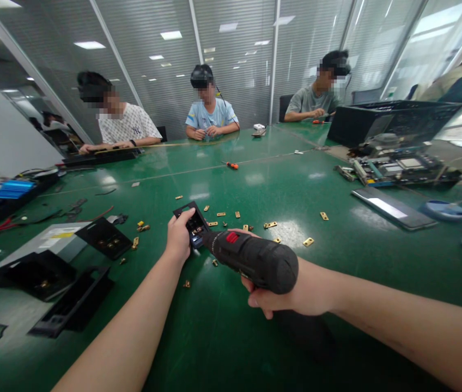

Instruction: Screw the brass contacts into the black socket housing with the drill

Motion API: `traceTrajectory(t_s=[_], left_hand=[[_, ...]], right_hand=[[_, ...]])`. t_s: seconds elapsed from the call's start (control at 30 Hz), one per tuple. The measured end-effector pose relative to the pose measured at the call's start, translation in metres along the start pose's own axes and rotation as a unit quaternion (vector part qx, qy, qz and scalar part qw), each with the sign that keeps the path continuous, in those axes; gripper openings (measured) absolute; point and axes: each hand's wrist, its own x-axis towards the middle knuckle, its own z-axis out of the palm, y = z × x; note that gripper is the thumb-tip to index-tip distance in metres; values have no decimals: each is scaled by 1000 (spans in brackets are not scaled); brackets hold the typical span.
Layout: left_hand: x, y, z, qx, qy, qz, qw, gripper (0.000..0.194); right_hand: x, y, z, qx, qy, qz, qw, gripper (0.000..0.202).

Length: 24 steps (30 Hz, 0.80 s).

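My left hand (178, 235) grips a small black plate-like box (195, 220) by its near left edge, thumb on top. Brass-coloured fittings show on its face. A black cordless drill (255, 256) with a red mark is in my right hand (284, 299), the fingers wrapped round its handle. The drill's front end points left and meets the black box, hiding whether the bit touches a screw. Around the box lie several small brass plates (308, 242) and loose brass pieces (187, 283).
To the left sit a black panel with brass fittings (104, 238), a black bracket (73, 305) and a grey metal box (51, 247). A circuit board (398, 163), a phone (392, 208) and a black case (382, 120) occupy the right. An orange screwdriver (231, 165) lies ahead; several people sit opposite.
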Motion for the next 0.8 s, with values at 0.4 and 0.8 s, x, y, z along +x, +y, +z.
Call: traceTrajectory(t_s=[0.4,0.8], left_hand=[[1,-1,-1,-2,-3,0,1000,33],[0,0,0,3,-5,-3,1000,32]], right_hand=[[-1,0,2,3,2,-2,1000,105],[-2,-3,2,-7,7,9,1000,106]])
